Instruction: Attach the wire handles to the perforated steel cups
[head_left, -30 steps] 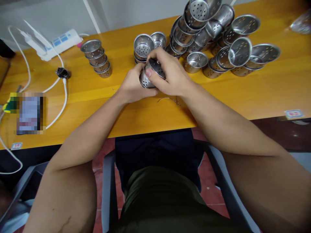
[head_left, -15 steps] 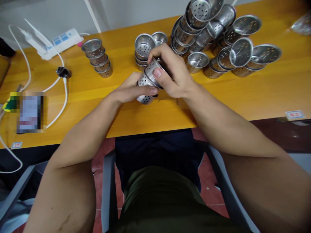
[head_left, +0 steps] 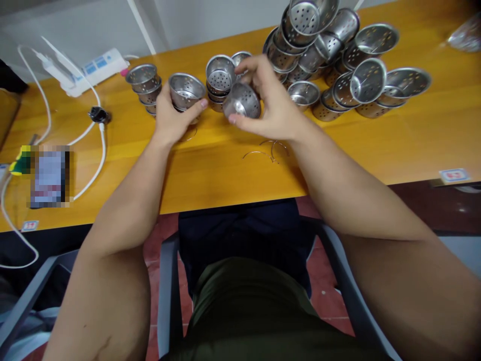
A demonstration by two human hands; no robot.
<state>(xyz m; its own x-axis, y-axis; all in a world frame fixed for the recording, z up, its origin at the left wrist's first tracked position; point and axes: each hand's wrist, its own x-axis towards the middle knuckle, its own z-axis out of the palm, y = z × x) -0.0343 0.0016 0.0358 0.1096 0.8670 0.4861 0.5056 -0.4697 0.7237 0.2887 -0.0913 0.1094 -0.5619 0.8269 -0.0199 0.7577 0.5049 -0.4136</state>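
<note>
My left hand [head_left: 175, 113] is wrapped round a perforated metal cup [head_left: 187, 90], its thumb along the front. This cup is upright with its mouth up, and its lower part is partly behind my fingers. My right hand [head_left: 265, 98] grips another perforated metal cup [head_left: 242, 100] between thumb and fingers, tilted above the table. Just behind that cup stands a short stack of perforated cups [head_left: 220, 75]. Thin curved wires [head_left: 257, 152] lie on the table below my right hand.
A stack of cups [head_left: 142, 75] stands left of my left hand. A big pile of perforated cups [head_left: 311, 55] fills the back right. On the left of the wooden table [head_left: 210, 180] are a power strip [head_left: 97, 70], white cables and a phone [head_left: 48, 175]. Chair arms flank me.
My hands, together on metal cups before, have moved apart. The left has gone left with a cup, now upright; the right has tilted its cup differently. More of the wires shows.
</note>
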